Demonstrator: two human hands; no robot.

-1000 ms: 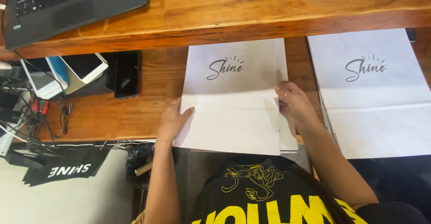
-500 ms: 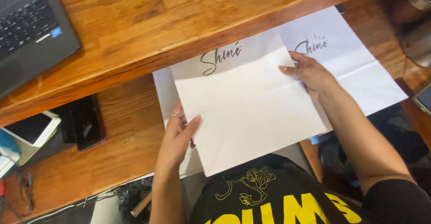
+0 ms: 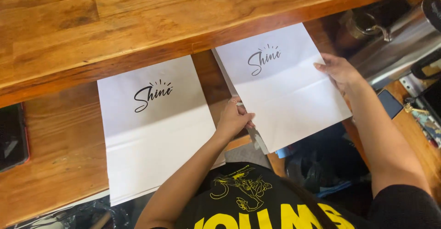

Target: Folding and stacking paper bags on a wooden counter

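On the lower shelf of the wooden desk [image 3: 55,164], head view: we saw two flat white paper bags side by side, both with a black script logo near the top edge.

Right-hand bag [image 3: 282,84]: lay tilted, its lower end hanging past the shelf's front edge. We had both hands on it. Left hand [image 3: 233,118] sat at the bag's left edge, about midway down, fingers curled and pinching the edge; a ring showed on one finger. Right hand [image 3: 337,71] sat at the bag's right edge, fingers spread flat on the paper, thumb side on top. Hands were well apart, one on each side of the same bag. Whether the right one gripped the edge or only pressed on it, we could not tell.

Left-hand bag [image 3: 154,128]: lay flat, nearly square to the shelf, untouched, lower edge also overhanging the front. A fold crease ran across it below the logo. A narrow strip of bare wood separated the two bags near the top; the left forearm crossed over this bag's lower right corner.

Above both, the desk's thick upper board [image 3: 138,22] overhung the shelf and shaded the bags' top edges.

Far left: a dark phone-like slab [image 3: 11,137] on the shelf, cut off by the frame. Upper right: a metal appliance [image 3: 399,31], partly visible. Bottom: black shirt with yellow print [image 3: 248,201].
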